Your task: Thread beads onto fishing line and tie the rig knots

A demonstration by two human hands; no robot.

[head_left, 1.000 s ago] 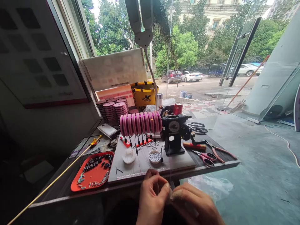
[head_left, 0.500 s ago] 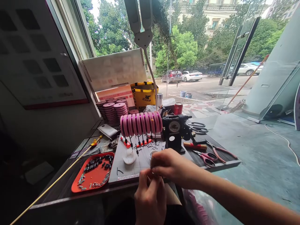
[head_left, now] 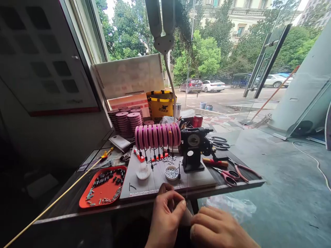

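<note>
Just below the board's front edge, my left hand [head_left: 169,213] is closed, thumb pressed to the fingers, on something I cannot make out; a thin line rises near its fingertips. To its right and slightly lower, my right hand [head_left: 219,227] has its fingers curled, and what they hold, if anything, is hidden. Ahead, pink spools [head_left: 157,136] sit in a row on a black winding machine [head_left: 193,151], with small black weights hanging below. A white bowl [head_left: 171,173] of pale beads and a white dish [head_left: 143,173] rest on the light board [head_left: 160,184].
A red tray [head_left: 103,187] with black and metal parts lies at the left. Pliers [head_left: 244,170] and scissors [head_left: 229,176] are at the right. Behind stand stacked pink discs [head_left: 134,120], a yellow bag [head_left: 161,106] and a red can [head_left: 198,121].
My right hand has moved down and right, away from the bead bowl and my left hand, uncovering the bowl. My left hand has turned and shifted slightly right. The view has shifted slightly.
</note>
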